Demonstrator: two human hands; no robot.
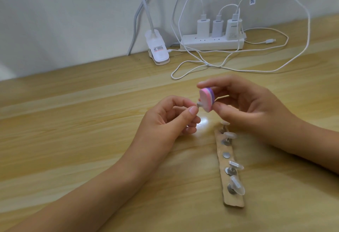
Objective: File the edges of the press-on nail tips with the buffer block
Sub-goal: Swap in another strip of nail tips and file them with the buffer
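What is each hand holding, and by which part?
Left hand pinches the nail tip at its near end; right hand grips the buffer block by top and bottom edges.

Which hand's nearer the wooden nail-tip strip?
Right. The right hand, holding the buffer block, hangs over the far end of the strip; the left hand sits off to its left, pinching a nail tip.

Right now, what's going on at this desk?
A person is filing. The left hand pinches one small nail tip on its peg, and the right hand holds the pink-and-purple buffer block against it. Other clear tips sit on a holder strip; one disc is bare.
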